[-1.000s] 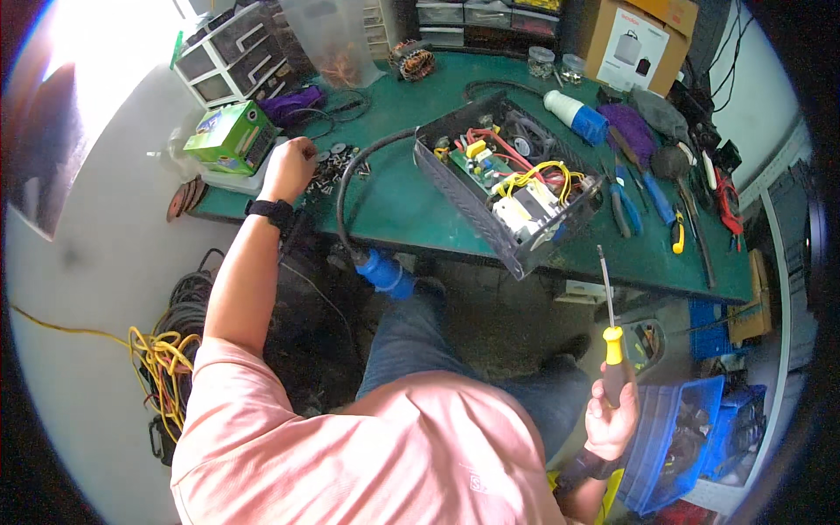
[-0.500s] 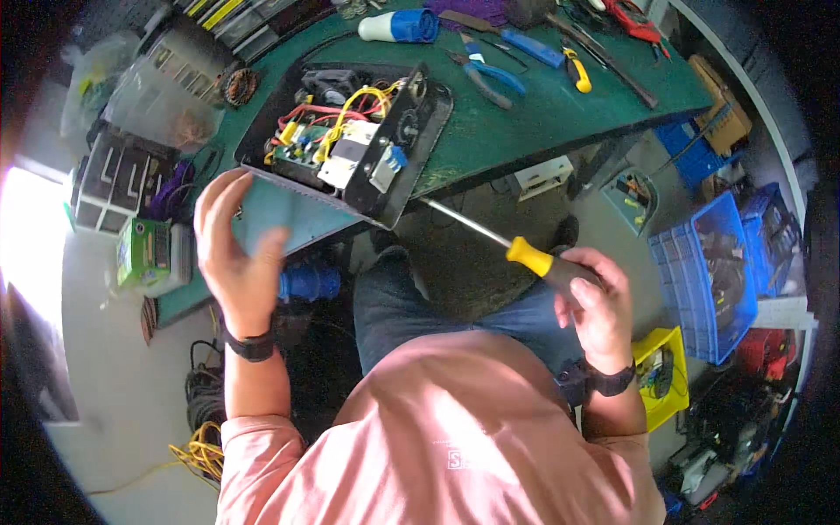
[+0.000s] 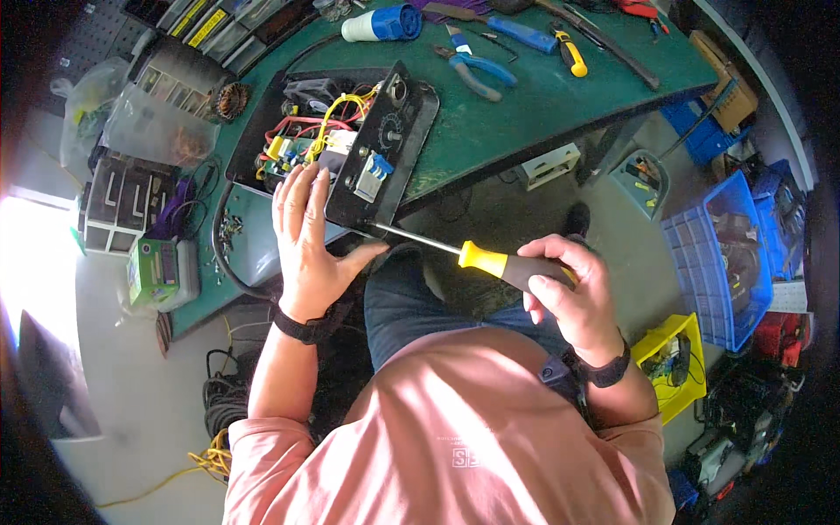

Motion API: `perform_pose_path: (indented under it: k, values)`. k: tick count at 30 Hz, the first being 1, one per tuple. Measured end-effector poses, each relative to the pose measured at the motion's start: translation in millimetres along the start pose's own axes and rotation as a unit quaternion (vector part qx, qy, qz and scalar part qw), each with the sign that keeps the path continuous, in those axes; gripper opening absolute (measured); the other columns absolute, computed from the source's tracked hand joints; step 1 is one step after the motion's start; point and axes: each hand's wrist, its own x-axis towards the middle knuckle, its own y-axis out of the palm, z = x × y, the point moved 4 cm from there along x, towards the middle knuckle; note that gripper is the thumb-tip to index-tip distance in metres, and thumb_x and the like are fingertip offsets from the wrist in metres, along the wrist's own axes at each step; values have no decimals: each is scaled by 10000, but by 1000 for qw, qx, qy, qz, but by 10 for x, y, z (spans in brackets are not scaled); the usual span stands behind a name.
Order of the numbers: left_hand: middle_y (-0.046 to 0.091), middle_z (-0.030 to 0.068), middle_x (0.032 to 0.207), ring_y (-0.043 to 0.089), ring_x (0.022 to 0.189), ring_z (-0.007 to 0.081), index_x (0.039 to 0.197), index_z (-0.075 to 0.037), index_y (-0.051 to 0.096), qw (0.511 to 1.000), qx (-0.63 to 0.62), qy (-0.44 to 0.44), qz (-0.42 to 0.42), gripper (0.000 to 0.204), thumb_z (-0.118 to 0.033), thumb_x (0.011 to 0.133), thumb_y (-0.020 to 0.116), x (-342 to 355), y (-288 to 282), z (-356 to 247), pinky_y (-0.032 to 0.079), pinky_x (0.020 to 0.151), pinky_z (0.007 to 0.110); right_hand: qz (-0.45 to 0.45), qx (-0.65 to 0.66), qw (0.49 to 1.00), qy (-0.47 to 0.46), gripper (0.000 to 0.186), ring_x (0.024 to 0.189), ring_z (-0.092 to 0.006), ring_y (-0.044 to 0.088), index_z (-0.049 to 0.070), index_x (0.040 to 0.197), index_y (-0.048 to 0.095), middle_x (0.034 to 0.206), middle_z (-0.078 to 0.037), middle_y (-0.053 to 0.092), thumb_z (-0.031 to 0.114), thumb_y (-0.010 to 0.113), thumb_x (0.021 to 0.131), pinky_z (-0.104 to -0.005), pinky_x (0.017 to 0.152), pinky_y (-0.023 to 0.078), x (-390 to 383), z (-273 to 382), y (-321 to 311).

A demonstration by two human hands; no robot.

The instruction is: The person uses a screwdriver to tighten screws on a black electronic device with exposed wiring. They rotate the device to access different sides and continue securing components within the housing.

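A black metal case (image 3: 389, 166) sits tilted on the green workbench, its top off. Inside show red and yellow wires (image 3: 328, 131), a circuit board and a fan; knobs and a blue switch sit on its right panel. My left hand (image 3: 306, 241) is open, fingers outstretched along the case's near side and thumb spread toward the panel's lower corner. In my right hand (image 3: 573, 293) is a screwdriver (image 3: 516, 267) with a black and yellow handle. Its shaft points left, and the tip reaches that same lower corner; whether it sits in a screw I cannot tell.
Pliers (image 3: 477, 72), a yellow-handled knife (image 3: 570, 54) and a blue-and-white plug (image 3: 382, 24) lie along the bench's back. Small screws (image 3: 229, 229) and a black cable lie left of the case. Blue crates (image 3: 713, 262) and a yellow bin (image 3: 674, 367) stand at right.
My left hand has moved right, from the case's left corner to its near side. My right hand and the screwdriver have shifted left and slightly down. The case appears farther left in view.
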Motion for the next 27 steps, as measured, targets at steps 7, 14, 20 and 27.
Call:
perform_pose_path:
  k: [7,14,20,27]
  values:
    - [489,190,1375,440,1288,375,1337,-8,480,1000,6,4,-3,939,-434,588,855,13,24,2,277,1104,530,-2,-5,1000,-2,247,653,-71,588,-12,1096,608,874,-41,597,106,641,882,-209,542,491,8,-15,52]
    - [487,188,1377,435,1298,370,1351,-31,464,1000,-1,3,-19,921,-423,612,848,2,51,-11,254,1105,556,-1,-16,1000,-4,247,661,-76,594,-15,1098,605,882,-44,600,106,639,885,-212,539,501,9,-1,64]
    - [483,185,1386,418,1317,366,1368,-28,437,1000,2,-8,-27,925,-413,631,842,-20,70,-25,235,1116,557,-9,8,1000,9,247,670,-82,601,-21,1108,599,909,-57,599,93,636,891,-214,533,502,-15,46,124]
    - [488,184,1378,416,1317,356,1332,-34,454,998,-2,4,-66,909,-399,604,858,-41,137,-6,219,1116,566,-9,17,999,33,389,637,-110,621,-42,1254,503,951,-102,609,159,599,935,-214,486,494,-28,159,226]
